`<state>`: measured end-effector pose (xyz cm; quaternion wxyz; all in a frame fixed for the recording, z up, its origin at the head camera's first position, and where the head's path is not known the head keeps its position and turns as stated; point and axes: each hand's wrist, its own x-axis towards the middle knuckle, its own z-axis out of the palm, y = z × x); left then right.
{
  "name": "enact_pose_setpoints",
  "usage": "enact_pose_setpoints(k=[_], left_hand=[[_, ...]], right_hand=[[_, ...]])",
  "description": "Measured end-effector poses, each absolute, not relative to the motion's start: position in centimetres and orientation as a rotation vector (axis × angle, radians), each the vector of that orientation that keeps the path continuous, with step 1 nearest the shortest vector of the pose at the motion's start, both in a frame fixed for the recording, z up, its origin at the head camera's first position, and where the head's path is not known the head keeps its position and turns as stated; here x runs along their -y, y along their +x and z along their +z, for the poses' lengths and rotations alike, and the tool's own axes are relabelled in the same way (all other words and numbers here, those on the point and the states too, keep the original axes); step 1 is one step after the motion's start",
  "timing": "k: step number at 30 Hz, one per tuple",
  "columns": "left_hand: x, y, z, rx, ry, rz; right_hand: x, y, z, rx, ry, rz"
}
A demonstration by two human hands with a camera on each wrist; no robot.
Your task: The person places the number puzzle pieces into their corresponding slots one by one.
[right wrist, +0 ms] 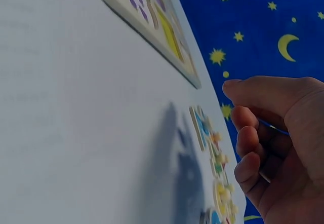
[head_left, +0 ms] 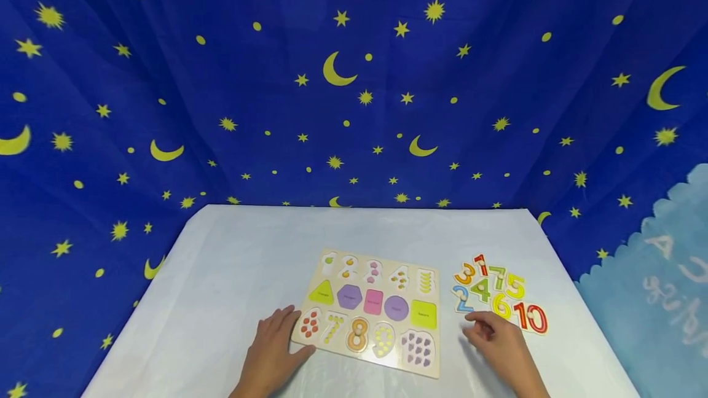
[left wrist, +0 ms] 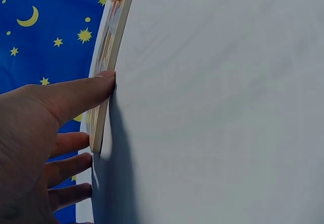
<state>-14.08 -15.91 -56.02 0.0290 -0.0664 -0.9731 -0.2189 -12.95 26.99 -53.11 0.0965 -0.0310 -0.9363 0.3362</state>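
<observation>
A wooden number puzzle board [head_left: 396, 310] lies on the table, with coloured shapes in its middle row and pictured number recesses above and below. An orange 8 piece [head_left: 357, 333] sits in its bottom row. My left hand [head_left: 272, 347] rests at the board's near left corner, thumb [left wrist: 105, 81] on the near edge and fingers along the left side. To the board's right my right hand [head_left: 500, 346] hovers with loosely bent fingers, holding nothing. Just beyond it lie a blue 2 piece [head_left: 461, 298], a yellow 6 piece [head_left: 500, 305] and a red 10 piece [head_left: 530, 318].
Behind these, further knobbed numbers form a loose cluster: an orange 3 [head_left: 464, 273], a red 1 [head_left: 480, 264], green 7 [head_left: 497, 276] and 4 [head_left: 480, 290], and a yellow 5 [head_left: 515, 286]. A blue star-and-moon cloth [head_left: 387, 121] hangs behind the white table [head_left: 249, 244].
</observation>
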Motion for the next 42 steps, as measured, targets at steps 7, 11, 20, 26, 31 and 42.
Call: enact_pose_setpoints(k=[7,11,20,26,31,42], left_hand=[[15.8,-14.2,-56.3,2.997,-0.211,-0.689],[15.5,-14.2,-56.2,3.003,-0.213,-0.697],[16.1,-14.0,-56.0,2.995,-0.185,-0.697],[16.2,-13.9,-55.7,2.978,-0.197,-0.706],[16.0,-14.0,-55.7,2.989,-0.189,-0.713],[16.0,-14.0,-56.0,2.963,-0.210,-0.688]], right_hand=[[-28.9,-12.2,-52.9,2.853,-0.215,1.008],[-30.3,-11.9,-52.8,2.918,-0.336,1.023],[-32.0,-11.3,-52.7,2.918,-0.611,1.112],[-33.1,-10.9,-53.2,2.884,-0.765,1.147],[-34.3,-11.1,-53.6,2.893,-0.798,1.157],[-34.5,-11.3,-55.0,2.931,-0.774,1.204]])
